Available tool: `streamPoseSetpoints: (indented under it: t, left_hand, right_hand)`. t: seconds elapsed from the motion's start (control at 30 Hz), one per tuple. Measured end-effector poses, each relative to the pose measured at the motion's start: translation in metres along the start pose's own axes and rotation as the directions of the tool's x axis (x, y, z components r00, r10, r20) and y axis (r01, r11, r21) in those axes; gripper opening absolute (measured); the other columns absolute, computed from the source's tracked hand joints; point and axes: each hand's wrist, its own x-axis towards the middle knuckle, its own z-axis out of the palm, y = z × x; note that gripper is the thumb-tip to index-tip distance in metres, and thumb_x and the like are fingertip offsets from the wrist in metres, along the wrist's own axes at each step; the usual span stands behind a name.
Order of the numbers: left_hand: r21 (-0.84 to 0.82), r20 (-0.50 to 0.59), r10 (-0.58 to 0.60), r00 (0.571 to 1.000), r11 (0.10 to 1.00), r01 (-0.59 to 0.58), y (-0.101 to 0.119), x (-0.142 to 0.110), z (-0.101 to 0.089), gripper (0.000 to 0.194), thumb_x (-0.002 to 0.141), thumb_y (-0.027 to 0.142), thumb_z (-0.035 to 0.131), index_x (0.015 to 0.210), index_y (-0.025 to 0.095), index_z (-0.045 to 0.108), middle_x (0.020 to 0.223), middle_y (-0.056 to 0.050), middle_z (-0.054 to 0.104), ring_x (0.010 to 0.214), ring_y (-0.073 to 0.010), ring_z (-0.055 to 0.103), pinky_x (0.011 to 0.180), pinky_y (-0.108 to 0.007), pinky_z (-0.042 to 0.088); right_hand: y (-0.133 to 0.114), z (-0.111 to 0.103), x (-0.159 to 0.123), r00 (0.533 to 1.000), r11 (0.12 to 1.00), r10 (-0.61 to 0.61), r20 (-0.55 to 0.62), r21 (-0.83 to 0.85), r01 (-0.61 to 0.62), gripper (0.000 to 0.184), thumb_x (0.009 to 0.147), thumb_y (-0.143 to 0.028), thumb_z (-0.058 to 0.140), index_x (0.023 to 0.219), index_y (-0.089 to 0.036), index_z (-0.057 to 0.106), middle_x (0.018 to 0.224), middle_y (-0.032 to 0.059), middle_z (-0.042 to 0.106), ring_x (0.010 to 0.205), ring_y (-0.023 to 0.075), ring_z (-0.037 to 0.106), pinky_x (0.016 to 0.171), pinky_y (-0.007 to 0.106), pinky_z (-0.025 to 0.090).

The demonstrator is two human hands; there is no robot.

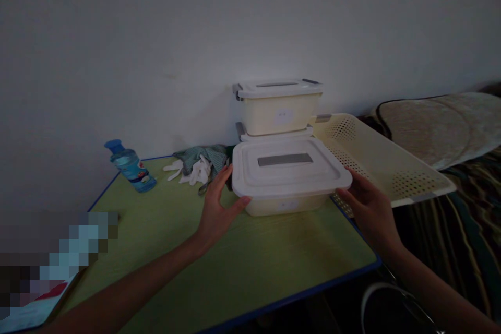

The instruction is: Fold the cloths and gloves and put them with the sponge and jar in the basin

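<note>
A white lidded plastic box (pixel 287 175) with a grey handle strip on its lid stands on a green table (pixel 219 271). My left hand (pixel 219 206) presses flat against the box's left side, thumb at its lower front corner. My right hand (pixel 366 203) cups the box's right end, fingers against the rim. Both hands grip the box between them. Behind it, against the wall, stands another white lidded box (pixel 279 107), on what looks like a second lid.
A blue water bottle (pixel 131 167) lies tilted at the table's back left. White gloves and a green cloth (pixel 198 164) lie left of the boxes. A cream perforated basket (pixel 376 162) leans at the right, with bedding (pixel 438 125) beyond. The table's blue edge (pixel 332 279) runs close in front.
</note>
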Motion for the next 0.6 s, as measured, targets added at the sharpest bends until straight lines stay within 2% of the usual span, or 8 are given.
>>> streamPoseSetpoints:
  t: [0.13,0.4,0.5,0.6]
  left_hand:
    - [0.019,0.002,0.003,1.0,1.0,-0.003,-0.001,0.001,-0.003,0.071,0.065,0.048,0.07,0.127,0.022,0.049,0.137,-0.011,0.046,0.13,-0.0256,0.037,0.11,-0.045,0.024]
    - [-0.005,0.04,0.02,0.999,1.0,-0.02,0.001,0.006,-0.008,0.064,0.066,0.047,0.068,0.123,0.023,0.051,0.134,-0.009,0.05,0.128,-0.0251,0.04,0.109,-0.046,0.024]
    - [-0.068,0.043,-0.041,0.998,0.997,0.044,0.004,0.009,-0.01,0.06,0.069,0.046,0.065,0.122,0.02,0.051,0.132,-0.01,0.051,0.125,-0.0244,0.043,0.109,-0.044,0.026]
    - [-0.152,0.004,-0.122,0.993,0.981,0.121,0.006,0.014,-0.011,0.063,0.071,0.042,0.064,0.126,0.018,0.045,0.136,-0.011,0.045,0.129,-0.0234,0.038,0.109,-0.04,0.025]
  right_hand:
    - [-0.004,-0.001,-0.001,0.999,0.999,0.042,-0.021,-0.01,-0.042,0.048,0.063,-0.028,0.076,0.109,-0.027,0.062,0.111,0.0005,0.067,0.107,0.024,0.06,0.096,0.045,0.047]
    - [-0.005,-0.013,0.006,0.998,0.989,0.022,0.06,-0.147,-0.013,0.046,0.066,-0.034,0.074,0.11,-0.027,0.064,0.104,0.0007,0.07,0.099,0.0262,0.064,0.088,0.047,0.052]
    - [-0.005,-0.02,0.013,0.996,0.97,0.018,0.083,-0.243,0.002,0.042,0.068,-0.039,0.07,0.108,-0.026,0.066,0.103,0.0013,0.07,0.099,0.0269,0.064,0.088,0.046,0.052]
    - [-0.013,-0.027,0.025,0.998,0.942,-0.006,0.066,-0.334,0.027,0.038,0.067,-0.043,0.069,0.101,-0.025,0.069,0.098,0.0039,0.071,0.094,0.0279,0.066,0.085,0.044,0.054]
